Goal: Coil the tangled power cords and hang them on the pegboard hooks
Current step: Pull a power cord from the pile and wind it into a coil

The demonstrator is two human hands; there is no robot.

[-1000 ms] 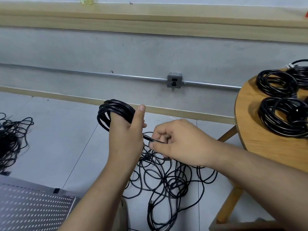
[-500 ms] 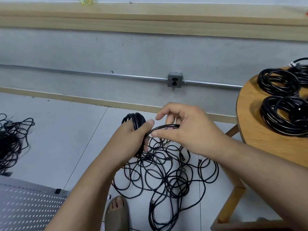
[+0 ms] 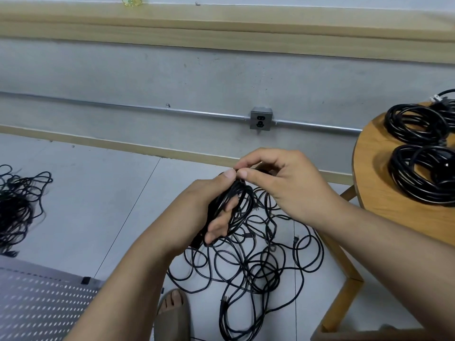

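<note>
left hand (image 3: 204, 205): wrapped round a bundle of black loops, thumb lying along the top, fingers curled in from below; proper grip on it

coil (image 3: 242, 195): the half-wound black power cord, held up in the air above the floor mess; its loops hang down through the left palm

right hand (image 3: 288, 185): thumb and forefinger pinching a strand of the same cord right at the top of the coil, just beside the left thumb; other fingers arched over, loosely bent

tangled pile (image 3: 258, 267): thin black cord sprawled in loops on the grey floor (image 3: 86, 193) directly under both hands, beside the table leg; a couple of plugs poke out of it

second tangle (image 3: 14, 207): another black knot of cord on the floor way off at the left edge

table (image 3: 384, 200): round wooden top at the right; two finished coils (image 3: 416, 124) sit flat on it, one behind the other, touching

pegboard (image 3: 41, 311): grey perforated panel low at the left corner; can't see any hooks from here

wall socket (image 3: 261, 118): metal box on a pipe run along the concrete wall, behind the hands

foot (image 3: 172, 313): in a sandal, next to the pile
</note>
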